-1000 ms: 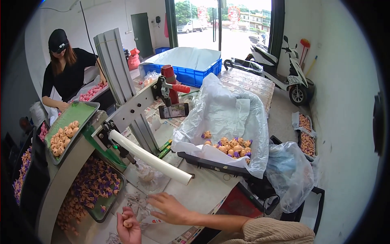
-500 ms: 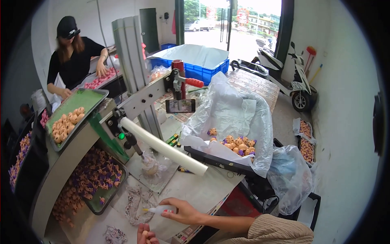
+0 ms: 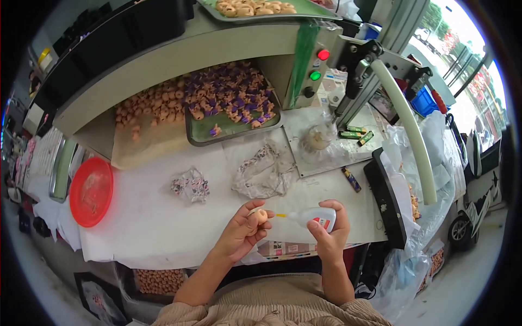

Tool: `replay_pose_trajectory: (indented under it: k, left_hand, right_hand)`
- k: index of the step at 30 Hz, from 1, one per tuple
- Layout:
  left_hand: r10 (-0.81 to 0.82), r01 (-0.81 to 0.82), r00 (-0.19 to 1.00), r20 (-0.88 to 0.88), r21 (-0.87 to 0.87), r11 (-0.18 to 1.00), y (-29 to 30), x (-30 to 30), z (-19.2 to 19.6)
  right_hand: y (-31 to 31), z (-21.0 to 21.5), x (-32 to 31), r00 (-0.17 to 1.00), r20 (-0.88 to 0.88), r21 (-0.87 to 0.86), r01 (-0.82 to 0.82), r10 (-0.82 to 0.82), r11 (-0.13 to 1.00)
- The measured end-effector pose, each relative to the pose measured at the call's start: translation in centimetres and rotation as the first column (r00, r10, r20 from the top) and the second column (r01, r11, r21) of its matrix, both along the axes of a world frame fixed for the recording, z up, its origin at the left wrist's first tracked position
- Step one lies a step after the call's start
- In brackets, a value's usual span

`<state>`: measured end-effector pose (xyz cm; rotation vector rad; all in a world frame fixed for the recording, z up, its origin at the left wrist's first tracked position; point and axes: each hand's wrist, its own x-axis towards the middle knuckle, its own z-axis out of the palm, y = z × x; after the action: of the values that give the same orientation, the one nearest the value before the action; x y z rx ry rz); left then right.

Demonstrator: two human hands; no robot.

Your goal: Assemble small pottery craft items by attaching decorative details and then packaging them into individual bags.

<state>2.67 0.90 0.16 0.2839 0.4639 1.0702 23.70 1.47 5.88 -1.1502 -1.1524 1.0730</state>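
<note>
My left hand [image 3: 239,233] pinches a small peach-coloured doll head [image 3: 262,217] between thumb and fingers, a round opening showing in it. My right hand [image 3: 333,232] is wrapped round a white glue bottle [image 3: 305,215] held on its side. The bottle's yellow tip points left at the head, a short gap between them. Just beyond my hands lie an open clear bag [image 3: 263,185] of tiny patterned pieces and a smaller bunch [image 3: 191,185] of similar pieces.
Under a raised shelf [image 3: 206,46] sit a green tray [image 3: 231,130] of purple-and-peach figures and a pile of peach heads [image 3: 157,108]. A red basin [image 3: 91,190] stands left. On the right are a lever press [image 3: 361,70], green tubes [image 3: 365,138] and a black-edged bin [image 3: 389,201].
My view has swung left and down onto the table. Both hands now show fully. The doll head and the glue bottle's tip are close together; the bottle stays in my right hand.
</note>
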Motion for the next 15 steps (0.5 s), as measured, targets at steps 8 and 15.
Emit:
replay_pose_trajectory:
  k: [8, 15]
  left_hand:
    - [-0.001, 0.000, 1.000, -0.021, -0.051, 0.999, 0.0, -0.9, -0.2]
    - [0.014, -0.014, 1.000, -0.007, -0.055, 0.998, 0.0, -1.1, -0.8]
  right_hand:
    - [-0.3, -0.8, -1.5, 0.970, 0.242, 0.164, -0.003, -0.038, 0.986]
    - [-0.3, -1.0, -1.6, 0.942, 0.332, 0.198, -0.029, -0.039, 0.980]
